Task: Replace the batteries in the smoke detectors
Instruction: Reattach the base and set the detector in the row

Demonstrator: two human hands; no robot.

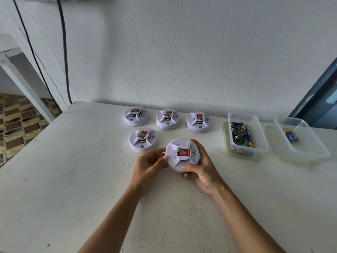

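A round white smoke detector (179, 149) with a red sticker on its top is held above the table's middle, tilted toward me. My left hand (148, 166) grips its left rim with curled fingers. My right hand (200, 168) wraps its right side, thumb on the front edge. Several more detectors stand face up behind it: one at the near left (143, 140) and three in a back row (135, 116), (167, 119), (198, 122). A clear tub (255, 136) holds several batteries (241, 134). A second clear tub (308, 148) holds blue batteries (291, 136).
The white table (82, 170) runs up against a white wall (182, 52). Its left edge drops to a patterned floor (16, 121). Black cables (63, 52) hang down the wall at the left. A dark frame (321, 103) stands at the far right.
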